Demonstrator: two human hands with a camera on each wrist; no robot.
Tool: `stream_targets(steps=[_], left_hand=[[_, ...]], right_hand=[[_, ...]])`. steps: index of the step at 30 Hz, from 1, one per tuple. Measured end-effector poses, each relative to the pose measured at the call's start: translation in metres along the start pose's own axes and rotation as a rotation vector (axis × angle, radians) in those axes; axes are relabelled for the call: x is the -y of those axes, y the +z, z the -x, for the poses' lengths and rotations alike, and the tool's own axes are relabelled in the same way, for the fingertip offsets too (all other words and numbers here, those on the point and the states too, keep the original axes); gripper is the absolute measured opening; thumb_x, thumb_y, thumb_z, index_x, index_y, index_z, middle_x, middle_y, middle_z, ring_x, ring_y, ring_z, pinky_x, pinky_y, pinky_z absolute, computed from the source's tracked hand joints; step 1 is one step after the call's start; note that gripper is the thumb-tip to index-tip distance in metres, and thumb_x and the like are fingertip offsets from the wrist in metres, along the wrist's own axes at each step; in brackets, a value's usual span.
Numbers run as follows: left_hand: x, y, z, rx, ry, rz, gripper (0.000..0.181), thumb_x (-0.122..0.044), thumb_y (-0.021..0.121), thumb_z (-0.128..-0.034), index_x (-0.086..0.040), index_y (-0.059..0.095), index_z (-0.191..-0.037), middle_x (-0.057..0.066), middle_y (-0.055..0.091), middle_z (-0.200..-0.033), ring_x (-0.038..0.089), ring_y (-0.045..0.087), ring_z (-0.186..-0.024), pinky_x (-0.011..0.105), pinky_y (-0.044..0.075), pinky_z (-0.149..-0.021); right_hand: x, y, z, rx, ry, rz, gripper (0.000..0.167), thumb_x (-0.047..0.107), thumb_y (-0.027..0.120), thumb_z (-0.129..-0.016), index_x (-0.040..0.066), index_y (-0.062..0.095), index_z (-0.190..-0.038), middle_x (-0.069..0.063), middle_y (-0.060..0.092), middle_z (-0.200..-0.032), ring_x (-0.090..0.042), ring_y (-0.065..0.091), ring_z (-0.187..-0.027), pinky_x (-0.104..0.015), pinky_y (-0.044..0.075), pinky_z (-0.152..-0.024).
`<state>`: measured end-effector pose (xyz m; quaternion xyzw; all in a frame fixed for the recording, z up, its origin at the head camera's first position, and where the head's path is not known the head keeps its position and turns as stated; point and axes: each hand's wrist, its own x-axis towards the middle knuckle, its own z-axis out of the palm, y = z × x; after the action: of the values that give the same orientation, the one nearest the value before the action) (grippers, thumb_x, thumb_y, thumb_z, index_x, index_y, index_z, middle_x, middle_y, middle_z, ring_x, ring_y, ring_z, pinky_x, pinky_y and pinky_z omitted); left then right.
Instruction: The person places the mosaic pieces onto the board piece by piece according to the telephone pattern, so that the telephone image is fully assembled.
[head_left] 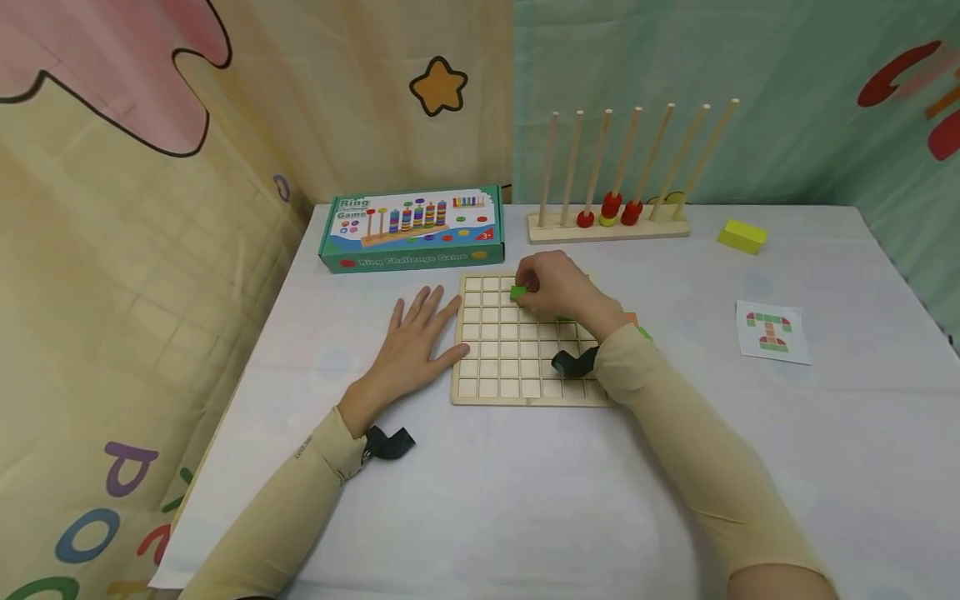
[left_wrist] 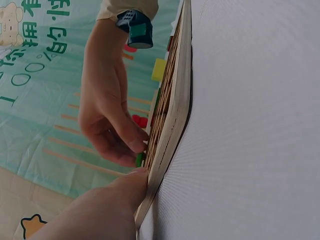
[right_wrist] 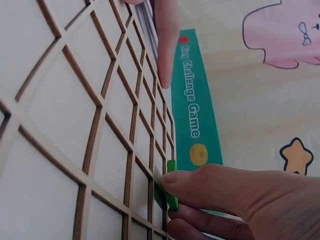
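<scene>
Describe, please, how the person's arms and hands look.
The left sleeve and right sleeve are beige, the left with small dark lettering. A dark device is worn on the left, another on the right. The left hand and right hand are ungloved.

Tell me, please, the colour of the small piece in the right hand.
The small piece is bright green; it shows best in the right wrist view.

Right hand (left_wrist: 106,109) pinching green piece (left_wrist: 139,160); left hand (left_wrist: 107,207) touching wooden board (left_wrist: 173,120).
</scene>
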<state>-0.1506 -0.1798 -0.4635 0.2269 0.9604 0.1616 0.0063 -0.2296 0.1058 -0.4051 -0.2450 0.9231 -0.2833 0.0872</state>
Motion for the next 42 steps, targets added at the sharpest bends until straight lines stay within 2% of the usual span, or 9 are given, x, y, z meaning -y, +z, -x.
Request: stream_targets(steps=[6, 12, 20, 25, 36, 42], left_hand=[[-0.001, -0.001, 0.000, 0.003, 0.004, 0.001, 0.082, -0.060, 0.054, -0.1028, -0.021, 0.026, -0.169, 0.011, 0.015, -0.178, 0.033, 0.005, -0.166, 0.064, -0.002, -0.129], [-0.001, -0.001, 0.001, 0.001, 0.004, -0.004, 0.081, -0.060, 0.054, -0.1031, -0.021, 0.026, -0.169, 0.012, 0.015, -0.177, 0.033, 0.005, -0.166, 0.065, -0.001, -0.129], [-0.001, 0.000, 0.001, 0.000, 0.001, -0.003, 0.082, -0.059, 0.055, -0.1029, -0.021, 0.027, -0.169, 0.013, 0.016, -0.177, 0.034, 0.005, -0.165, 0.065, -0.002, -0.129], [-0.001, 0.000, 0.001, -0.009, 0.005, -0.004, 0.082, -0.060, 0.055, -0.1021, -0.020, 0.028, -0.169, 0.013, 0.017, -0.177, 0.034, 0.006, -0.165, 0.065, -0.001, -0.129], [0.000, -0.001, 0.002, -0.007, 0.003, -0.012, 0.082, -0.061, 0.054, -0.1024, -0.021, 0.027, -0.169, 0.013, 0.016, -0.177, 0.034, 0.005, -0.165, 0.064, -0.002, -0.129], [-0.001, -0.001, 0.002, -0.007, 0.008, -0.008, 0.083, -0.060, 0.055, -0.1023, -0.020, 0.027, -0.169, 0.014, 0.016, -0.177, 0.035, 0.005, -0.165, 0.065, -0.001, -0.129]], right_hand=[[0.007, 0.009, -0.005, -0.009, 0.020, -0.005, 0.016, 0.011, 0.082, -0.090, 0.004, 0.076, -0.104, -0.011, 0.074, -0.100, -0.025, 0.066, -0.093, -0.041, 0.056, -0.089], [0.012, 0.014, -0.004, -0.023, 0.000, -0.013, 0.018, 0.008, 0.081, -0.091, 0.002, 0.077, -0.107, -0.013, 0.074, -0.102, -0.026, 0.067, -0.094, -0.042, 0.056, -0.089], [0.009, 0.002, 0.011, 0.005, -0.012, -0.027, 0.027, 0.008, 0.078, -0.092, 0.001, 0.075, -0.118, -0.015, 0.074, -0.111, -0.030, 0.068, -0.102, -0.046, 0.056, -0.094], [-0.006, -0.013, 0.028, -0.002, 0.000, -0.062, 0.029, 0.009, 0.078, -0.094, -0.001, 0.074, -0.121, -0.017, 0.074, -0.113, -0.031, 0.068, -0.105, -0.047, 0.057, -0.094], [-0.045, -0.042, 0.076, -0.067, 0.072, -0.050, 0.026, 0.011, 0.077, -0.096, 0.000, 0.075, -0.119, -0.016, 0.074, -0.113, -0.031, 0.068, -0.103, -0.052, 0.058, -0.094], [-0.063, -0.048, 0.094, -0.069, 0.161, -0.068, 0.028, 0.011, 0.078, -0.094, 0.001, 0.075, -0.120, -0.016, 0.074, -0.112, -0.031, 0.068, -0.104, -0.053, 0.058, -0.096]])
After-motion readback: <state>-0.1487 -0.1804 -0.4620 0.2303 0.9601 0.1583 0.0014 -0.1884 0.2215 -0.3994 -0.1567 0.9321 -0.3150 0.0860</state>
